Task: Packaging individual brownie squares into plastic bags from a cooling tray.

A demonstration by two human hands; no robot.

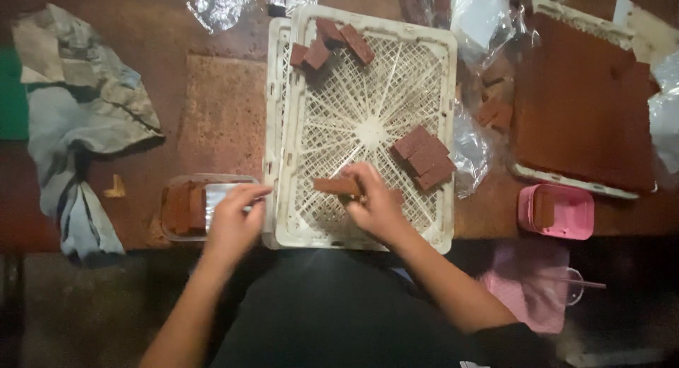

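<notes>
A: Right hand point(373, 202)?
B: Clamped on a brown rectangular bar point(337, 186), held flat over the white plastic lattice crate point(361, 127), approx 6 o'clock of its centre hub.

A: Left hand point(232, 223)?
B: Fingers together, pinching the edge of a silvery foil sheet point(221, 198) over a clear plastic tub point(205, 207) w/ brown bars inside. Tub touching crate's outer wall at 8 o'clock.

A: Other bars on the crate?
B: Stack of same brown bars point(424, 156) at 4 o'clock of hub, just beside right hand. Loose bunch point(329, 42) at 11 o'clock, by far rim.

A: Packaging round about?
B: Crumpled foil scrap point(219, 6) at 11 o'clock beyond crate. Clear plastic wrap point(470, 152) at 3 o'clock, tucked against crate wall. Big brown slab on a white tray point(583, 99) at 2 o'clock. Pink rectangular plastic box point(559, 211) at 4 o'clock, one brown piece inside. Grey-beige crumpled cloth point(81, 120) at 9 o'clock, well apart.

A: Labels?
B: Can't tell; too blurred.
</notes>
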